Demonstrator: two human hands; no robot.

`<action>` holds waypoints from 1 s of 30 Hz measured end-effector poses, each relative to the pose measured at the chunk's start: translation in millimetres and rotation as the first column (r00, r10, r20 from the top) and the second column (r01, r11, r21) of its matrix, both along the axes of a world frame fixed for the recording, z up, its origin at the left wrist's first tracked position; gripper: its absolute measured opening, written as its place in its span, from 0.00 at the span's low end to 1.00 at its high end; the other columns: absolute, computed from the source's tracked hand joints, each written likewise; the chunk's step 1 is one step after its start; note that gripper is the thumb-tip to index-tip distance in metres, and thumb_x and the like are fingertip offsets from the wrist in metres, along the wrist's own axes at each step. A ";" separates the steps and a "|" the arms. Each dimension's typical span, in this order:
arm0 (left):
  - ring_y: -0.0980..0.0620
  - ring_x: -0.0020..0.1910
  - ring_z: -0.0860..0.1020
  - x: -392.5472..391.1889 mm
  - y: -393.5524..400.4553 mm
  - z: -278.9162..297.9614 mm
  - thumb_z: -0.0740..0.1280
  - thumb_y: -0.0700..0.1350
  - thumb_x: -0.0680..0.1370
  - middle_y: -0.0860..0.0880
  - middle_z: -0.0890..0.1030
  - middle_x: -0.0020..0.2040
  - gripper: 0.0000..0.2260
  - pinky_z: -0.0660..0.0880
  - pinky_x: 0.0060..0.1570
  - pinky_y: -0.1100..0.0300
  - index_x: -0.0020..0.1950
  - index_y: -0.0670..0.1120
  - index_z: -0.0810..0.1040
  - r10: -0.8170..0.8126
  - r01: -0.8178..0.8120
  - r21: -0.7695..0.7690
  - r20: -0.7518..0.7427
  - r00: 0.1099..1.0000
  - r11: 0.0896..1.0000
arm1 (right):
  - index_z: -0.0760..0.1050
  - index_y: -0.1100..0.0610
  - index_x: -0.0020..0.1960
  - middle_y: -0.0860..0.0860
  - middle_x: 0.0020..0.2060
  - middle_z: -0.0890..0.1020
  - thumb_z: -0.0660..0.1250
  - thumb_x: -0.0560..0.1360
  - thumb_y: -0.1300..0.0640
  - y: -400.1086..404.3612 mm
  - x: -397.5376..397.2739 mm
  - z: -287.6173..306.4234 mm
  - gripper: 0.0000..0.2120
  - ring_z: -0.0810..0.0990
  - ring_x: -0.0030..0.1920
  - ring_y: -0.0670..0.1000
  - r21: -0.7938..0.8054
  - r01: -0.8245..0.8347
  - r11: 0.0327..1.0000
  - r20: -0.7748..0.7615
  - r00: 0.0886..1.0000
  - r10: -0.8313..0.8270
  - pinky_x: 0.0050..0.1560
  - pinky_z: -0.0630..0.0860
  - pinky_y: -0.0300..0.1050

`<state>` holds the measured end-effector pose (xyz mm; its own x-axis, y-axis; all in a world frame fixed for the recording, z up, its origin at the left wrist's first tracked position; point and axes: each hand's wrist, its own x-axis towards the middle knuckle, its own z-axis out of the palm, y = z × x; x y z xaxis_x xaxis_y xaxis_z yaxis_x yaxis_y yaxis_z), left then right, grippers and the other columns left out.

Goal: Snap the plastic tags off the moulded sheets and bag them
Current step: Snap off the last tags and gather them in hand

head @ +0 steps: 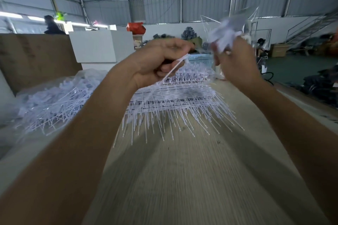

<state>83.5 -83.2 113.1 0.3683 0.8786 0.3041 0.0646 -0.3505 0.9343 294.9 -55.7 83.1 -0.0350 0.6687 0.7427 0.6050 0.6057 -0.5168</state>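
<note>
A stack of translucent white moulded sheets (175,97) with long thin prongs lies on the wooden table (182,179). My left hand (157,60) is raised above the stack, fingers curled around a thin white plastic strip (173,69) that runs down to the sheets. My right hand (236,60) is lifted beside it and grips a blurred bunch of white tags (223,36) together with a clear plastic bag (237,18). The bag's contents are too blurred to make out.
A heap of loose plastic strips (53,102) lies in a clear bag on the left. Behind it stand a brown cardboard wall (33,56) and white boxes (100,45). A blue basket (199,60) sits behind the sheets. People are at the far left and right.
</note>
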 end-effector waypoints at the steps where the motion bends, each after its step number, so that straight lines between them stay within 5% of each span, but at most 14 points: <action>1: 0.58 0.22 0.65 1.3 -1.4 1.5 0.67 0.39 0.79 0.52 0.75 0.27 0.07 0.58 0.24 0.66 0.57 0.42 0.79 0.083 -0.080 0.084 -0.024 0.996 0.993 | 0.76 0.55 0.50 0.49 0.33 0.80 0.60 0.84 0.55 -2.2 2.9 1.1 0.07 0.74 0.28 0.45 -0.071 -0.138 0.988 -0.206 0.971 0.121 0.28 0.71 0.42; 3: 0.57 0.25 0.69 5.6 -1.2 2.6 0.69 0.40 0.80 0.51 0.78 0.29 0.02 0.64 0.25 0.66 0.50 0.46 0.78 0.243 -0.225 0.257 -0.040 0.969 0.940 | 0.75 0.54 0.53 0.52 0.35 0.83 0.60 0.84 0.53 -9.0 -2.6 1.4 0.07 0.70 0.24 0.41 -0.159 -0.404 0.901 -0.413 0.856 0.311 0.25 0.67 0.37; 5: 0.55 0.26 0.71 9.2 0.1 -0.2 0.68 0.40 0.81 0.50 0.79 0.30 0.04 0.66 0.26 0.64 0.48 0.46 0.76 0.300 -0.264 0.348 -0.052 0.953 0.900 | 0.76 0.54 0.54 0.53 0.40 0.86 0.58 0.85 0.51 -15.1 -21.4 -2.0 0.10 0.72 0.24 0.39 -0.207 -0.486 0.849 -0.341 0.849 0.403 0.26 0.67 0.34; 10: 0.56 0.25 0.74 8.8 5.4 -3.9 0.69 0.36 0.79 0.50 0.82 0.34 0.04 0.68 0.25 0.65 0.48 0.43 0.76 0.435 -0.364 0.511 -0.021 0.900 0.779 | 0.74 0.51 0.46 0.48 0.30 0.82 0.62 0.84 0.49 -24.6 -51.1 -2.6 0.09 0.69 0.24 0.41 -0.205 -0.536 0.819 -0.348 0.822 0.451 0.27 0.63 0.38; 12: 0.54 0.28 0.76 12.7 7.6 -5.1 0.68 0.38 0.80 0.47 0.83 0.36 0.01 0.71 0.27 0.63 0.50 0.41 0.79 0.383 -0.360 0.481 0.054 0.922 0.799 | 0.75 0.57 0.48 0.48 0.29 0.78 0.63 0.84 0.55 -24.8 -49.5 -3.3 0.08 0.70 0.24 0.40 -0.179 -0.543 0.820 -0.376 0.808 0.453 0.26 0.63 0.36; 15: 0.50 0.44 0.83 28.1 7.5 -8.7 0.61 0.51 0.84 0.46 0.83 0.51 0.11 0.81 0.43 0.54 0.59 0.46 0.78 0.325 -0.361 0.358 0.159 0.932 0.861 | 0.76 0.60 0.55 0.46 0.31 0.75 0.61 0.84 0.57 -22.0 -44.4 2.6 0.08 0.71 0.28 0.40 -0.110 -0.477 0.872 -0.511 0.779 0.362 0.28 0.65 0.35; 17: 0.47 0.52 0.83 44.0 3.7 -13.5 0.56 0.61 0.83 0.45 0.81 0.58 0.20 0.82 0.50 0.50 0.65 0.49 0.74 0.308 -0.320 0.223 0.090 0.947 0.921 | 0.75 0.58 0.56 0.45 0.34 0.77 0.60 0.84 0.58 -21.4 -43.3 6.7 0.06 0.75 0.30 0.40 -0.054 -0.441 0.896 -0.622 0.717 0.315 0.28 0.69 0.35; 20: 0.45 0.49 0.85 75.6 -4.6 -29.2 0.50 0.66 0.82 0.46 0.86 0.50 0.23 0.83 0.51 0.47 0.56 0.54 0.79 0.182 -0.181 0.043 -0.011 0.983 0.983 | 0.74 0.60 0.59 0.53 0.45 0.83 0.60 0.84 0.58 -20.9 -45.3 2.3 0.07 0.84 0.43 0.48 -0.035 -0.375 0.926 -0.693 0.677 0.247 0.39 0.81 0.42; 22: 0.45 0.44 0.85 90.6 -6.7 -36.7 0.48 0.65 0.83 0.44 0.86 0.46 0.24 0.83 0.46 0.50 0.48 0.54 0.79 0.272 -0.269 0.049 -0.081 0.959 0.962 | 0.74 0.61 0.59 0.53 0.40 0.81 0.60 0.84 0.58 -17.5 -45.4 -2.9 0.08 0.82 0.39 0.50 -0.051 -0.352 0.935 -0.721 0.661 0.209 0.34 0.78 0.41; 24: 0.50 0.30 0.81 95.0 -6.3 -41.7 0.46 0.65 0.83 0.42 0.85 0.35 0.28 0.77 0.30 0.62 0.44 0.50 0.78 0.354 -0.351 0.051 -0.102 0.930 0.935 | 0.73 0.60 0.59 0.51 0.36 0.78 0.59 0.85 0.56 -15.7 -47.4 -5.2 0.09 0.80 0.36 0.51 -0.100 -0.388 0.916 -0.750 0.634 0.187 0.27 0.74 0.38; 26: 0.56 0.19 0.73 95.2 -5.7 -43.9 0.45 0.64 0.84 0.50 0.77 0.21 0.31 0.66 0.20 0.69 0.41 0.45 0.78 0.384 -0.388 -0.023 -0.089 0.919 0.921 | 0.72 0.58 0.60 0.52 0.38 0.79 0.59 0.85 0.53 -13.1 -49.0 -7.0 0.10 0.81 0.39 0.53 -0.177 -0.402 0.898 -0.736 0.660 0.150 0.29 0.74 0.39; 28: 0.55 0.19 0.73 95.3 -6.9 -48.2 0.44 0.65 0.83 0.51 0.75 0.20 0.34 0.67 0.19 0.68 0.37 0.42 0.77 0.419 -0.426 -0.070 -0.097 0.903 0.902 | 0.73 0.57 0.61 0.54 0.42 0.81 0.59 0.85 0.51 -5.5 -49.8 -9.4 0.11 0.81 0.39 0.51 -0.234 -0.404 0.884 -0.706 0.696 0.131 0.27 0.72 0.35; 30: 0.55 0.20 0.72 95.4 -8.7 -52.4 0.44 0.66 0.82 0.51 0.75 0.21 0.35 0.67 0.19 0.68 0.35 0.43 0.76 0.463 -0.472 -0.062 -0.119 0.878 0.879 | 0.72 0.57 0.65 0.58 0.52 0.82 0.54 0.86 0.48 2.6 -49.3 -11.9 0.16 0.82 0.46 0.51 -0.363 -0.328 0.872 -0.544 0.835 0.088 0.35 0.72 0.32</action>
